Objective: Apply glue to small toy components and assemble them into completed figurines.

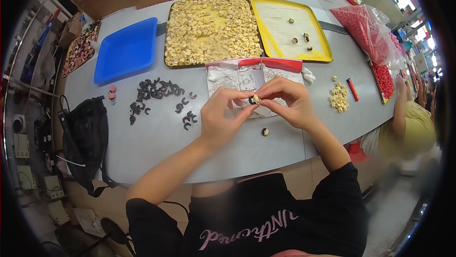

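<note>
Left hand [223, 119] and right hand [289, 101] raised together above the grey table [156, 138], fingertips pinching one small cream piece with a black clip [255, 99] between them; held close and centred, probably for a clear view of the fit. Loose black clips [159, 90] spread within left reach. Full tray of cream pieces [211, 29] directly ahead; yellow tray [289, 29] beside it, holding only a few pieces. One assembled piece [265, 132] lying below the hands. White moulded sheet [247, 79] under the work area. Small cream pile [339, 97] at right.
</note>
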`<state>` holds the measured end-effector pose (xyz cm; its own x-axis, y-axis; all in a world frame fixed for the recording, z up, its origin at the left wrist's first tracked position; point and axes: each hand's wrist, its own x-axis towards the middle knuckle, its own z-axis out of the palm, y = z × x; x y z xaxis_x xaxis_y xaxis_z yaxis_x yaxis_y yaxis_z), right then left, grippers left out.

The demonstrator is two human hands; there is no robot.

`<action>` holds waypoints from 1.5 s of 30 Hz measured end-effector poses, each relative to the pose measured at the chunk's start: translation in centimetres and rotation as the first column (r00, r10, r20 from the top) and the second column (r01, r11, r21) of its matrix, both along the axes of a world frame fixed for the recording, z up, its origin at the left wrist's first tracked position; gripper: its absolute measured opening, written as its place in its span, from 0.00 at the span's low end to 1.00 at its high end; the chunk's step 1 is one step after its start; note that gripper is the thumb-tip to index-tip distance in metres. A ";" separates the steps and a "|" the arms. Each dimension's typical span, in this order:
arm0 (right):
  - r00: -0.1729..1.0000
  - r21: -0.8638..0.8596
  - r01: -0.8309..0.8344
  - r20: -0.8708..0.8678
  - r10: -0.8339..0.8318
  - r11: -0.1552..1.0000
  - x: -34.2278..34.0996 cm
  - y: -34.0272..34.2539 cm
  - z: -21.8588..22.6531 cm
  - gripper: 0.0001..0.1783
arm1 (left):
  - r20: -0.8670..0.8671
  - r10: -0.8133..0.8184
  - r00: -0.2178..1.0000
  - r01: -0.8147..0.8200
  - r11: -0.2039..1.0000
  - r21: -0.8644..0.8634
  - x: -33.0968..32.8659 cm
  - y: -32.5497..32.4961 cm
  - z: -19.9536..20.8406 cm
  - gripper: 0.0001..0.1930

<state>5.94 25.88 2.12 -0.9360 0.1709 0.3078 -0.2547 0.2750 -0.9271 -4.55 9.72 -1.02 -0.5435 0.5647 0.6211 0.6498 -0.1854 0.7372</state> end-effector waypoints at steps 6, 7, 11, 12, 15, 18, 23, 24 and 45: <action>0.992 0.195 0.071 -0.117 -0.049 0.978 -0.3 -0.1 0.2 0.08 | -0.026 0.028 0.999 -0.027 0.999 0.020 0.1 0.1 0.2 0.15; 0.980 0.304 0.100 -0.195 -0.041 0.948 -0.3 -0.1 0.3 0.08 | -0.012 0.048 0.999 -0.047 0.998 0.034 0.2 0.1 0.3 0.15; 0.981 0.292 0.098 -0.187 -0.043 0.951 -0.2 0.0 0.0 0.10 | -0.049 0.055 0.997 -0.053 0.998 0.031 0.1 0.2 0.3 0.15; 0.982 0.300 0.095 -0.185 -0.040 0.949 -0.2 0.0 0.0 0.09 | -0.069 0.053 0.996 -0.051 0.998 0.038 0.1 0.2 0.3 0.15; 0.982 0.300 0.094 -0.187 -0.038 0.949 -0.2 -0.2 0.0 0.09 | -0.127 0.049 0.991 -0.045 0.998 0.034 -0.1 0.1 0.2 0.16; 0.981 0.295 0.097 -0.191 -0.041 0.951 -0.2 -0.2 0.0 0.08 | -0.170 0.046 0.984 -0.041 0.999 0.034 -0.1 0.1 0.2 0.16; 0.984 0.258 0.048 -0.180 -0.001 0.965 -0.3 0.1 -0.1 0.08 | -0.174 0.040 0.984 -0.027 0.997 0.075 -0.1 0.1 0.2 0.17; 0.994 0.094 -0.006 -0.112 0.016 0.996 -0.2 0.2 -0.2 0.07 | -0.183 0.028 0.983 -0.014 0.997 0.079 0.0 0.1 0.4 0.17; 0.934 -0.322 -0.257 0.160 0.320 0.911 0.5 -0.2 0.4 0.17 | -0.305 -0.045 0.951 0.103 0.979 0.178 1.2 -0.2 1.0 0.16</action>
<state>6.45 25.64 2.56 -0.9945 -0.0638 0.0828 -0.0782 -0.0714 -0.9944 -3.39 9.47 -0.06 -0.2786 0.4525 0.8471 0.8133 -0.3580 0.4587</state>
